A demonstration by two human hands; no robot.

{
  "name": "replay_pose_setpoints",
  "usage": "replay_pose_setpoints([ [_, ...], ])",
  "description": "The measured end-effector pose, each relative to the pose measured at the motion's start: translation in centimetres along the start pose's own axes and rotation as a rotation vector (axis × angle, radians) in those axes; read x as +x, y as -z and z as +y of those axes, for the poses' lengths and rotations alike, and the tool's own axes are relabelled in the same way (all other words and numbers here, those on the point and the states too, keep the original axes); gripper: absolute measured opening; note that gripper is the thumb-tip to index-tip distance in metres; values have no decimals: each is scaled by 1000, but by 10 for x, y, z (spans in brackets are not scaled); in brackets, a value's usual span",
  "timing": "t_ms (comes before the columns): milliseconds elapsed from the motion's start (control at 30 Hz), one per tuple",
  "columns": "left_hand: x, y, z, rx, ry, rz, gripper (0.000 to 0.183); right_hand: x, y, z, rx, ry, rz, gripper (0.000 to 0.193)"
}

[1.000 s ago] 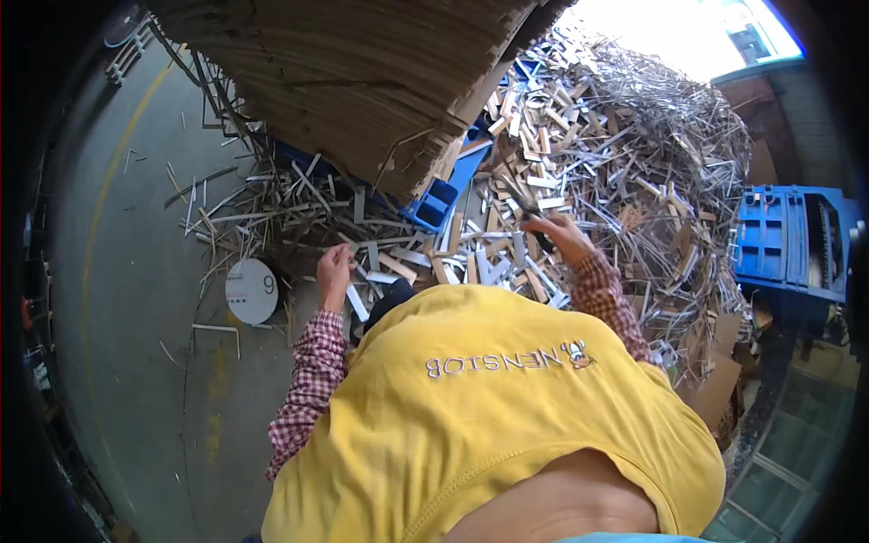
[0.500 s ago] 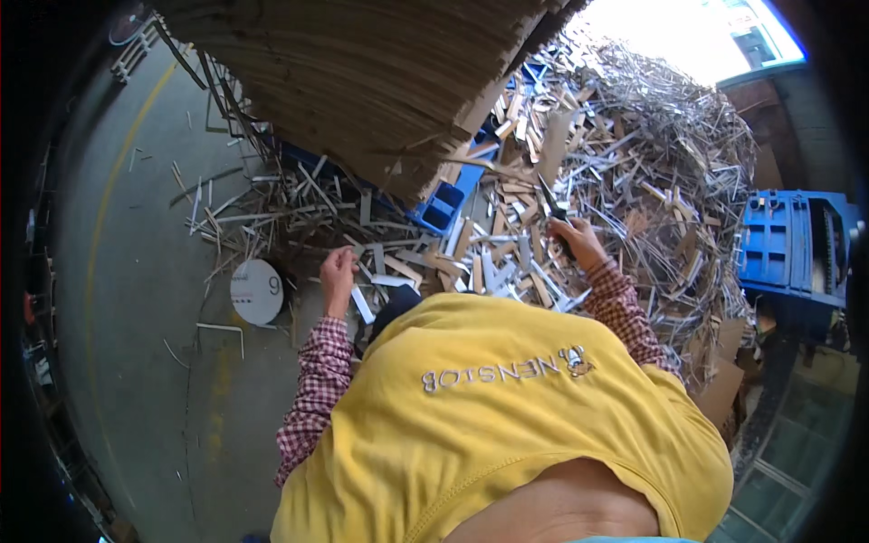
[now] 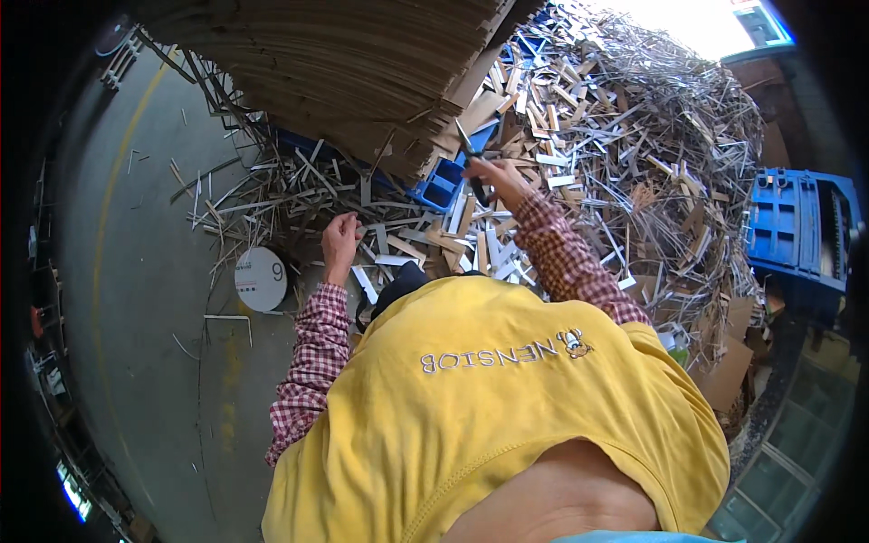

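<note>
My right hand point(image 3: 501, 181) grips a pair of scissors point(image 3: 464, 138) with dark handles, its blades pointing away from me at the near right corner of a tall stack of brown cardboard sheets point(image 3: 335, 81). Below that corner shows a blue plastic pallet point(image 3: 442, 187) under the stack. My left hand point(image 3: 340, 244) hovers over cardboard scraps in front of the stack. Its fingers are curled together; whether anything small is between them is hidden. Both forearms wear checked sleeves.
A large heap of cardboard strips and offcuts point(image 3: 588, 118) spreads to the right. Beyond it stands a blue metal machine or container point(image 3: 795, 222). A round white-topped drum point(image 3: 261, 279) stands at left on the grey floor point(image 3: 136, 362), beside a bent white strip point(image 3: 237, 317).
My right hand has swung left and forward with the scissors, from over the scrap heap to the stack's corner. My left hand has risen slightly forward.
</note>
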State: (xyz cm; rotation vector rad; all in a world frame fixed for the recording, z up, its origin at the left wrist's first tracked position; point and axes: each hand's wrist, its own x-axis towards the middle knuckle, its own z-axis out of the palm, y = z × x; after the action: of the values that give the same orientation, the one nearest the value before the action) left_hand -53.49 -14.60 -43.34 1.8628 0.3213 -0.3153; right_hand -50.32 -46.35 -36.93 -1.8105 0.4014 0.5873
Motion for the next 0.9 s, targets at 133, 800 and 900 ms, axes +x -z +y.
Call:
replay_pose_setpoints([
  [133, -11, 3, -20, 7, 53, -23, 26, -31, 23, 42, -355, -124, -240, 41],
  [800, -18, 21, -38, 67, 125, 8, 28, -68, 57, 48, -19, -17, 51, 42],
  [900, -13, 13, -26, 15, 86, -44, 28, -29, 27, 7, -166, 43, -41, 47],
])
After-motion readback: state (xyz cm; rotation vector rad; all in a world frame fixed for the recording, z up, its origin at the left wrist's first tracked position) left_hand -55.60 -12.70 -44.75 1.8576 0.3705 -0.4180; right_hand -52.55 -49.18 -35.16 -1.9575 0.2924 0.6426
